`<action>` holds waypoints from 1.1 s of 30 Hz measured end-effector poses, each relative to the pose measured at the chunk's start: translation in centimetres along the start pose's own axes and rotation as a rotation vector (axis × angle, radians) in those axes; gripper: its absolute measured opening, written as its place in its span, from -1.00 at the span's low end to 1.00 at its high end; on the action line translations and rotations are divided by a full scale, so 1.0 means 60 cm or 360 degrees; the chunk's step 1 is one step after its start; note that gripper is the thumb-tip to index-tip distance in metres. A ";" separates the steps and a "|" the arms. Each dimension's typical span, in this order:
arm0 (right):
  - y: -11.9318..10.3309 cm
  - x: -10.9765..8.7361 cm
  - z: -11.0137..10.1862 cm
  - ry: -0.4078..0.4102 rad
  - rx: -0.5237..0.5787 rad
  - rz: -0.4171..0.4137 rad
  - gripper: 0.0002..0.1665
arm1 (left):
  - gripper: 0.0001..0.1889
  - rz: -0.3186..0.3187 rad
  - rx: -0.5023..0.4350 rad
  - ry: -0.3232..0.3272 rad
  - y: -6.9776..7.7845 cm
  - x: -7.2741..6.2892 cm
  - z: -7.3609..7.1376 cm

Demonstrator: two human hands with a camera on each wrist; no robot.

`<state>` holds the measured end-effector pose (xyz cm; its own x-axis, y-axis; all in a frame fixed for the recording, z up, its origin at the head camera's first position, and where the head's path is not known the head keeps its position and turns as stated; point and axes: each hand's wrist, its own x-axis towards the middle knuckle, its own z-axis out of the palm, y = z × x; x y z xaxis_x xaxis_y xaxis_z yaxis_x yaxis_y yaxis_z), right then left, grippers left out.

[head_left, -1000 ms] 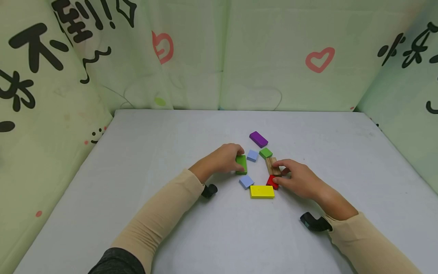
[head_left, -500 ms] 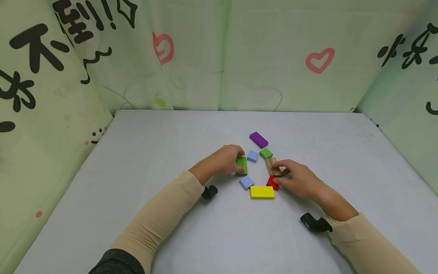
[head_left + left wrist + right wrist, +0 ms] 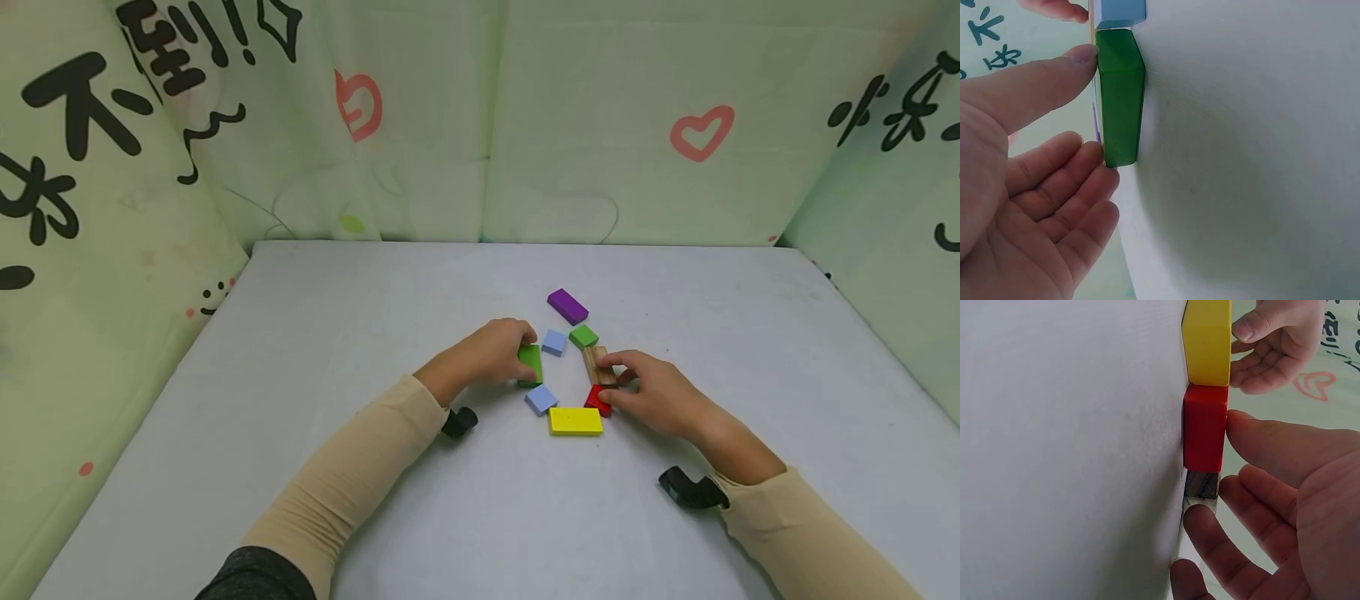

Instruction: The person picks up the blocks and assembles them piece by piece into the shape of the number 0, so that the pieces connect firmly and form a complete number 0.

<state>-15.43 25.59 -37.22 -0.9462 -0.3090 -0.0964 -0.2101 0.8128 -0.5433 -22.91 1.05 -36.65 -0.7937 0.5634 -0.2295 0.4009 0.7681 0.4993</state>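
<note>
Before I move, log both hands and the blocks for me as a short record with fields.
Left hand: thumb and fingers at opposite ends of the long green block
Right hand: thumb at the red block, a fingertip at the wooden block
Light blue blocks: two, one near the far end of the long green block, one near its near end
Nearest block: yellow block
Farthest block: purple block
Also present: small green block

Head view: right hand (image 3: 656,390) partly hides wooden block (image 3: 591,360) and red block (image 3: 596,402); left hand (image 3: 491,350) partly covers long green block (image 3: 529,363). Dark sleeve (image 3: 258,575) runs out at 7 o'clock. Wrist views: yellow block (image 3: 1207,340), blue block (image 3: 1120,12) cropped near 12.
</note>
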 end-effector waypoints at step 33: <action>0.003 -0.001 0.000 0.0004 0.0008 0.0019 -0.41 | -0.36 -0.0014 0.0020 0.0009 0.002 -0.001 0.000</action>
<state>-15.41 25.77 -37.34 -0.9492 -0.2983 -0.1007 -0.1978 0.8139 -0.5463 -22.80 1.12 -36.57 -0.7997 0.5549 -0.2291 0.3995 0.7768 0.4869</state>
